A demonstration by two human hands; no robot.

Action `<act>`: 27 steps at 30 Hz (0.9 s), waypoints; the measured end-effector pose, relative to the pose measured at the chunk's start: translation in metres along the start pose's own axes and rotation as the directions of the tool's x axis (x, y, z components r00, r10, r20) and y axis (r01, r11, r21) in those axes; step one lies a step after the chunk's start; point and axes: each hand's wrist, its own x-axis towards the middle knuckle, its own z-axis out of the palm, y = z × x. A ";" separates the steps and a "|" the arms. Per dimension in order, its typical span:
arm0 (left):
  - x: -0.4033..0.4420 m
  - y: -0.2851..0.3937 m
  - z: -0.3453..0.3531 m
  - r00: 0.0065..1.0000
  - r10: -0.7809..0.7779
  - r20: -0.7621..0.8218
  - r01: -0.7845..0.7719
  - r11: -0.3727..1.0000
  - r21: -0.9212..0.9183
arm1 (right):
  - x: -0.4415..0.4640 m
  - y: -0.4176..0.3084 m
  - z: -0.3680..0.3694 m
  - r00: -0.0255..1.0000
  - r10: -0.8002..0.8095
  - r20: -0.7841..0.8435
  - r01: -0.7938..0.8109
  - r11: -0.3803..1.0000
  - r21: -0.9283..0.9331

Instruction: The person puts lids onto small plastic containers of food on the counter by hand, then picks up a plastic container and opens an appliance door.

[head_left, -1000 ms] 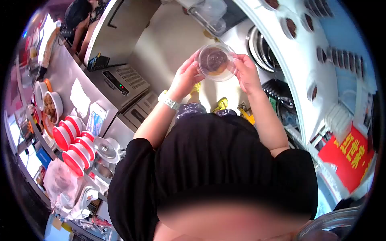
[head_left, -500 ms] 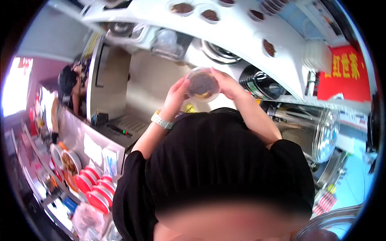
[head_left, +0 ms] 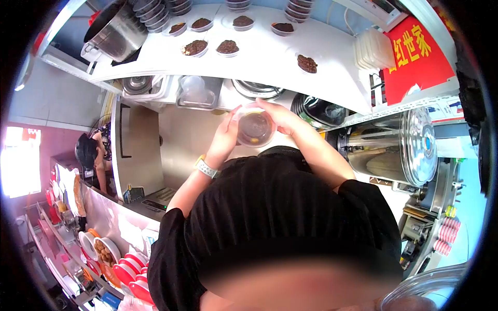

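A clear round plastic bowl (head_left: 257,136) is held up in front of my black shirt, between my two hands. Something dark shows inside it, with small yellowish bits, too blurred to name. My left hand (head_left: 226,130), with a pale watch on its wrist, curves round the bowl's left side. My right hand (head_left: 280,118) grips the far right of its rim. Beyond, on a white shelf, sit several clear bowls of dark brown food, among them one bowl (head_left: 307,64) standing apart at the right.
A steel pot (head_left: 116,33) and stacked bowls (head_left: 151,16) stand on the white shelf (head_left: 332,41). Below it are a clear tub (head_left: 197,93) and a black round container (head_left: 320,110). To the right lies a large steel drum (head_left: 386,147). Another person (head_left: 91,150) is at the far left.
My view has tilted up, bringing more of the shelf, its bowls and the steel pot into sight. Both hands keep hold of the bowl, which now sits slightly lower in view.
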 end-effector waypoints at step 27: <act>0.021 0.017 0.001 0.929 -0.281 0.241 0.268 0.960 0.085 | -0.021 -0.009 -0.010 0.995 -0.099 -0.023 0.101 0.962 0.254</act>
